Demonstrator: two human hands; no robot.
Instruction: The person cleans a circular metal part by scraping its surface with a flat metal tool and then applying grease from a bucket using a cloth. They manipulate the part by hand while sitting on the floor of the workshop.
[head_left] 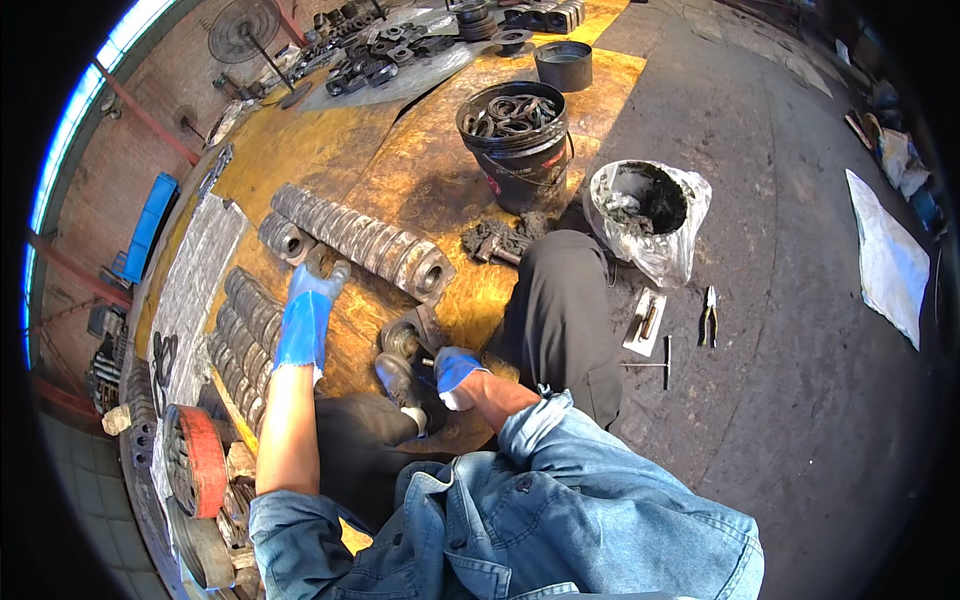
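Well, the yellow floor (300, 140) carries a long row of dark metal blocks (358, 238), lying on a slant. The left hand (316, 288), in a blue glove, bends down at the row's near side, by a short block (284, 238) with a round hole; I can't tell if the fingers pinch it. A firm hold round its sides should work best, fingertips out of gaps. The right hand (458, 374) is near a small metal rod (428, 362); its grip is hidden, but a steady wrist would help.
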